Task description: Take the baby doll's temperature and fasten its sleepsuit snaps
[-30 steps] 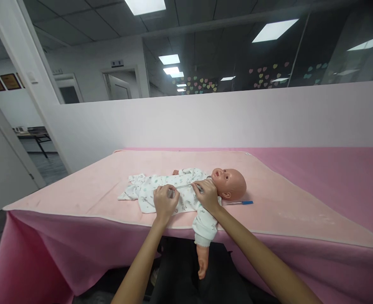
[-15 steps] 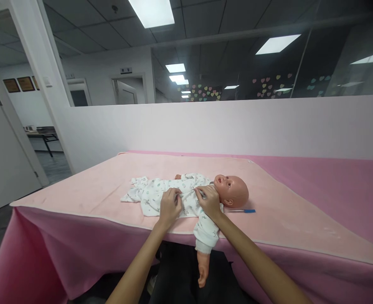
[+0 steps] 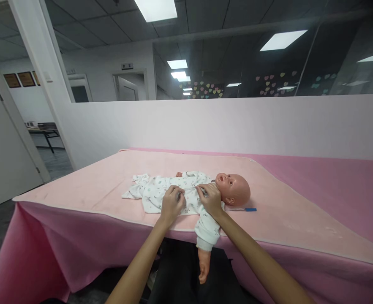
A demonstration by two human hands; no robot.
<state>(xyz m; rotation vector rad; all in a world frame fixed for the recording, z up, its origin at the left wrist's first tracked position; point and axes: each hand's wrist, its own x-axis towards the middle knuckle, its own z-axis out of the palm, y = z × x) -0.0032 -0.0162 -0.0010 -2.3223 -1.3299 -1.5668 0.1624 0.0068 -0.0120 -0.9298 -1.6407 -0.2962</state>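
1. Hanging over the table's left and front edges in soft folds: one deep pink tablecloth [image 3: 47,249], matte woven fabric.
2. Lying flat on top of it: one paler pink rectangular mat [image 3: 104,185], fleecy in texture, with a thin light edging and rounded corners.
3. Lying on its back along the mat, head to the right: one plastic baby doll [image 3: 233,190], smooth, bald and glossy, dressed in one white cotton romper with small grey-green prints [image 3: 156,192], the cloth rumpled and its empty leg ends trailing flat to the left.
4. Pinching the romper's front at the doll's belly: the left hand [image 3: 172,204], fingers curled closed on a fold of the cloth.
5. Gripping the romper's front at the chest, just below the chin: the right hand [image 3: 210,198], fingers bent shut on the fabric; the two hands sitting near each other, not touching.
6. Dangling over the table's front edge between the two forearms: one doll arm [image 3: 203,264], sleeved to the ribbed cuff, bare plastic below.
7. Lying on the mat just beside the doll's head, on the near side: one slim pen with a blue cap [image 3: 243,209].
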